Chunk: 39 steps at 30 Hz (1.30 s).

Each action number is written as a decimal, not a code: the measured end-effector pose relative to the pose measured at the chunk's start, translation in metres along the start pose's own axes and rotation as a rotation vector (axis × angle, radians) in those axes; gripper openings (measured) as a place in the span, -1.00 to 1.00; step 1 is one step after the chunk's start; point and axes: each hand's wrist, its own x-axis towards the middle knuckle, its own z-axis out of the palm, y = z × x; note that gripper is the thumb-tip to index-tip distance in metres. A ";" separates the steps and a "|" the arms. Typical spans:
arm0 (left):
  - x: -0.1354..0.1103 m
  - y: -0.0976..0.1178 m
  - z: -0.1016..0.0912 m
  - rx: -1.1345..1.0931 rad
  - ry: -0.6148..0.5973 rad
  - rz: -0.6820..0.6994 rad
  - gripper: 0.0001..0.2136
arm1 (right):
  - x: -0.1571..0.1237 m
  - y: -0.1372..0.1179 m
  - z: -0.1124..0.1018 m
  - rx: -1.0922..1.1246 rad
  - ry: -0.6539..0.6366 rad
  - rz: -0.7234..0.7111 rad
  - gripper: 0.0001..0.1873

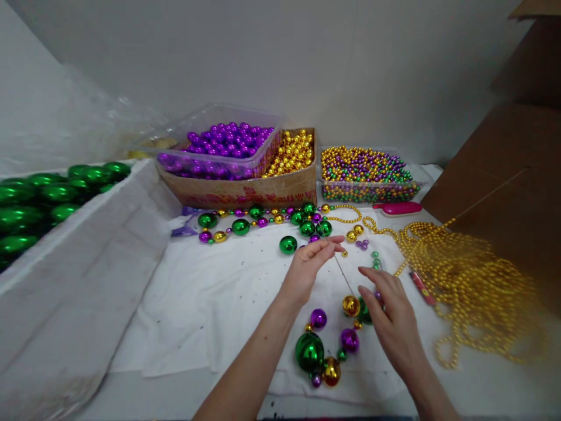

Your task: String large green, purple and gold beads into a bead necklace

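Observation:
My left hand (305, 269) pinches the upper end of a thin string (343, 275) above the white cloth. The string slants down to a gold ball (350, 306) on a partly strung loop of beads. Below lie a big green ball (309, 351), a purple ball (349, 340) and smaller beads of the same strand. To the right of the string, my right hand (394, 307) has its thumb and fingers apart, with nothing visible between them. It partly hides another green ball (364, 311). One small gold bead (345, 254) rests just beyond my left fingertips.
A finished-looking bead strand (241, 227) lies behind my hands. Farther back stand a tub of purple balls (263, 159), a cardboard box (236, 193) and a tub of mixed beads (372, 192). Gold bead chains (477, 286) heap at right. A box of green balls (151, 181) borders the left.

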 end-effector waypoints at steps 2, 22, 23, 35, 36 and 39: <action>0.000 0.008 0.006 -0.014 -0.012 0.039 -0.81 | 0.005 -0.007 0.003 0.113 -0.071 0.030 -0.69; 0.026 -0.059 -0.067 0.610 0.321 -0.047 -0.84 | -0.029 0.051 -0.021 0.987 0.125 0.669 -0.73; 0.021 -0.057 -0.072 0.648 0.352 -0.045 -0.84 | -0.030 0.053 -0.021 0.988 0.120 0.672 -0.73; -0.018 -0.057 -0.064 0.957 0.315 -0.070 -0.87 | -0.034 0.052 -0.017 1.008 0.085 0.669 -0.71; -0.019 -0.057 -0.062 0.977 0.298 -0.071 -0.87 | -0.035 0.053 -0.018 1.015 0.087 0.674 -0.71; -0.022 -0.060 -0.059 1.037 0.226 -0.062 -0.85 | -0.035 0.054 -0.020 1.049 0.091 0.681 -0.71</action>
